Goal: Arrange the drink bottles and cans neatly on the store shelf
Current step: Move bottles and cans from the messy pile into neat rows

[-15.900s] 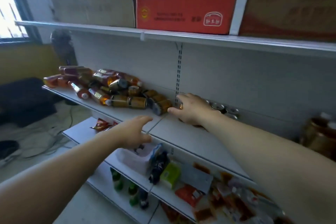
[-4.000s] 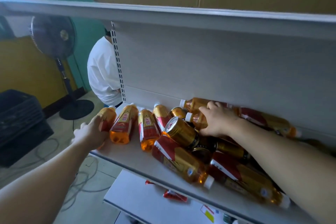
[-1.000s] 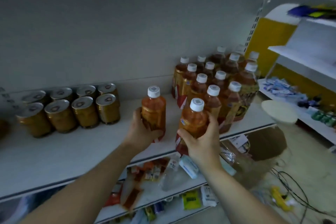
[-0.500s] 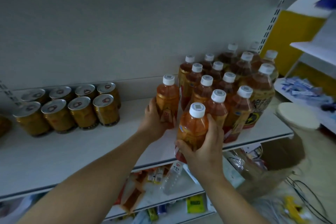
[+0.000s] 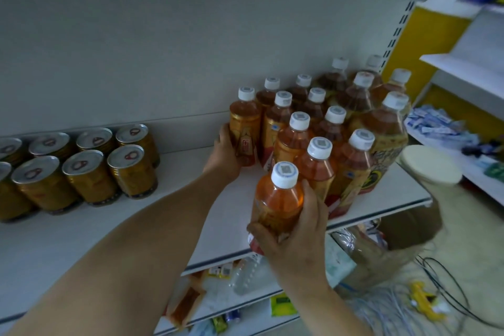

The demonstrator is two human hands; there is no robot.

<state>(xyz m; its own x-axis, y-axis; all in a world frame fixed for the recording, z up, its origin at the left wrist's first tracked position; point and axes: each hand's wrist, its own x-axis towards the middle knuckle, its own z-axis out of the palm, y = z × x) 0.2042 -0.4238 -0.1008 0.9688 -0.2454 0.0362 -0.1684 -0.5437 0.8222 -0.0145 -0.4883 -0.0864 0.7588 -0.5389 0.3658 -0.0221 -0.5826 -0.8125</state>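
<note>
On the white shelf [image 5: 81, 237], my left hand [image 5: 225, 157] grips an upright orange tea bottle [image 5: 244, 125] with a white cap, set against the left side of a group of several upright bottles [image 5: 327, 128]. My right hand [image 5: 293, 237] holds another white-capped orange bottle [image 5: 278, 199] upright near the shelf's front edge, just in front of that group. Larger dark tea bottles [image 5: 384, 128] stand at the group's right end. Several gold cans [image 5: 84, 169] stand upright in rows at the left.
Bare shelf board lies between the cans and the bottles. A lower shelf [image 5: 245, 281] holds mixed small packets and a clear bottle. At the right are a round cream lid [image 5: 431, 163], another white shelf unit [image 5: 469, 68], a brown sack and cables on the floor.
Both bottles have moved right and toward the group. The left-hand bottle now stands beside the back rows; the right-hand bottle sits closer to the front row.
</note>
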